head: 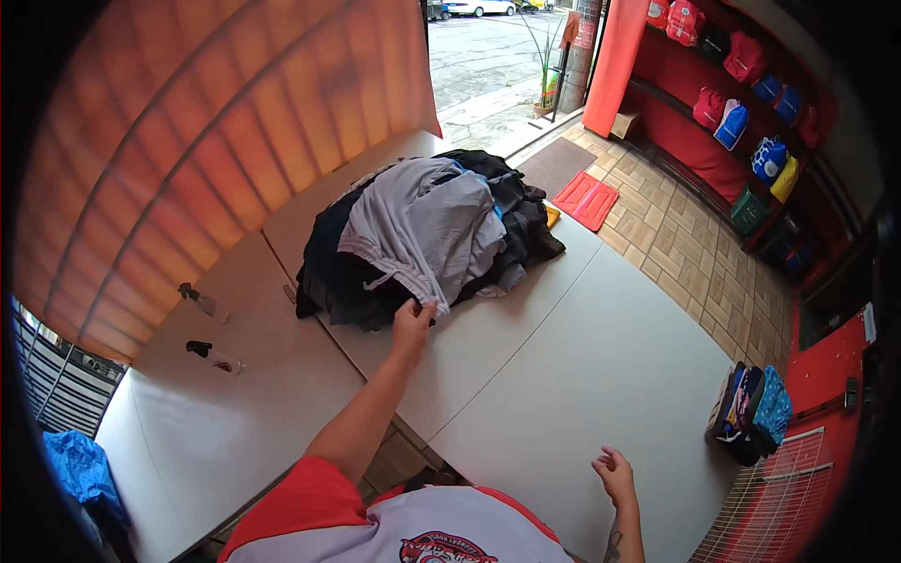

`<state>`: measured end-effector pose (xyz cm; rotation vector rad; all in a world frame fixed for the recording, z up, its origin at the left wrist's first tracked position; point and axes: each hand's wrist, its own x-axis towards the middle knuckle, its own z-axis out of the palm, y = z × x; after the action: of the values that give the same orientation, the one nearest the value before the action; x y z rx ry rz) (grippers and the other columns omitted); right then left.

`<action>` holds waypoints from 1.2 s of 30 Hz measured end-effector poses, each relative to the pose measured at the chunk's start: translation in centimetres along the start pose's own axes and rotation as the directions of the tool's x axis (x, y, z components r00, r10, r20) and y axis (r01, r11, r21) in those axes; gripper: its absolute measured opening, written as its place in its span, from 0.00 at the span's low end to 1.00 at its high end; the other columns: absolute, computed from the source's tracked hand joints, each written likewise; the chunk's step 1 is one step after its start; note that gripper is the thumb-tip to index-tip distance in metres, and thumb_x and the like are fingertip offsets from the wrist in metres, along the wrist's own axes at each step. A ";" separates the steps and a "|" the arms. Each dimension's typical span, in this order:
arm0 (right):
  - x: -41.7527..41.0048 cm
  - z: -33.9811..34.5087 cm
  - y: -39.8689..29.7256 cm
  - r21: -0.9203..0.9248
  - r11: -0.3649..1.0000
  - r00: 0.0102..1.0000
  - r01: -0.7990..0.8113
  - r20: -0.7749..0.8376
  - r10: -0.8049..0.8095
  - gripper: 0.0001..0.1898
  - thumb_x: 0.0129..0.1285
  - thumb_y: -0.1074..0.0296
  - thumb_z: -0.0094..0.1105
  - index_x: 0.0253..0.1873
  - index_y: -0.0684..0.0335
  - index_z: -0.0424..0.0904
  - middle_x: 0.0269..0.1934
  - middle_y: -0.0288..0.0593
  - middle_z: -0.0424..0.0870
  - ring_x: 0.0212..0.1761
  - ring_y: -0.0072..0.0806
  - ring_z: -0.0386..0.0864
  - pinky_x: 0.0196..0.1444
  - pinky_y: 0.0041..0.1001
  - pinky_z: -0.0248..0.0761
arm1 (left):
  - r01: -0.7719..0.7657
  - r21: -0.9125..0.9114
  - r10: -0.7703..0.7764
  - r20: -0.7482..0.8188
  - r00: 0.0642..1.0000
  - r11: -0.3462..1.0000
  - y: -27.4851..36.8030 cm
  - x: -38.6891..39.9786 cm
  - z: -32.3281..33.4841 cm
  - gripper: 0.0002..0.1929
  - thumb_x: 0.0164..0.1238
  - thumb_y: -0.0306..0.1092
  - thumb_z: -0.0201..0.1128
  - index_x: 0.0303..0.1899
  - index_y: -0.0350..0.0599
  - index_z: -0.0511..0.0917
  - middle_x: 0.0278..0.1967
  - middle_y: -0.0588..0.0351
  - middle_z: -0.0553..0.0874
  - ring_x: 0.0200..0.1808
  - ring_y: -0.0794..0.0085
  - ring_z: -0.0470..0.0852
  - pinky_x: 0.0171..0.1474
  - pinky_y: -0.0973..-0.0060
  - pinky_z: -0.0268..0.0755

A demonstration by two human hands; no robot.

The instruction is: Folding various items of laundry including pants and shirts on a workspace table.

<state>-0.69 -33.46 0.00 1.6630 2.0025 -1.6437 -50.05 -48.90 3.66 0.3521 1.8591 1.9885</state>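
Observation:
A heap of dark clothes (331,288) lies on the white tables, with a light grey drawstring garment (429,211) spread over its top. My left hand (414,320) pinches the gathered waistband of that grey garment at the near edge of the heap. Its drawstring hangs loose just left of my fingers. Over the bare white tabletop (535,380) to the right, my right hand (614,473) is held with bent fingers slightly apart and nothing in it. A little blue and some dark grey cloth show beneath the grey garment.
Two spray bottles (215,359) lie on the left table. Folded clothes (750,412) are stacked at the right edge, near a wire rack (771,492). An orange curtain (232,141) borders the left. Shelves with bundled bags (732,123) and a red mat (586,200) are beyond.

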 end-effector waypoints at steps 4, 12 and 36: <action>-6.0 8.3 -14.8 0.007 0.859 0.855 0.513 -0.098 -0.510 0.42 0.52 0.66 0.74 0.71 0.61 0.60 0.63 0.54 0.71 0.62 0.41 0.74 0.59 0.38 0.72 | 0.254 -0.226 -0.080 0.580 0.811 0.940 3.3 -12.4 8.4 0.14 0.70 0.38 0.63 0.48 0.38 0.79 0.42 0.62 0.84 0.44 0.81 0.79 0.50 0.79 0.70; -10.3 2.9 -17.1 0.077 0.795 0.771 0.602 -0.317 -0.553 0.22 0.60 0.80 0.55 0.60 0.73 0.69 0.52 0.48 0.79 0.56 0.29 0.76 0.60 0.26 0.66 | -0.734 0.102 0.391 0.792 0.469 0.672 6.3 -18.9 13.8 0.24 0.64 0.33 0.63 0.61 0.43 0.71 0.65 0.40 0.67 0.70 0.43 0.60 0.70 0.54 0.56; -22.1 -12.3 -7.5 0.948 0.265 0.744 0.174 0.049 -0.666 0.52 0.45 0.61 0.81 0.72 0.71 0.56 0.66 0.48 0.69 0.67 0.33 0.68 0.69 0.34 0.61 | 0.628 0.266 -0.501 0.835 0.230 0.731 -8.6 -27.5 19.9 0.32 0.65 0.43 0.64 0.68 0.44 0.64 0.63 0.46 0.73 0.62 0.54 0.75 0.67 0.62 0.65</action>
<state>9.49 -38.15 23.86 0.4864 1.3326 -3.3968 -15.82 -43.07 -0.86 0.4465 0.9165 1.0092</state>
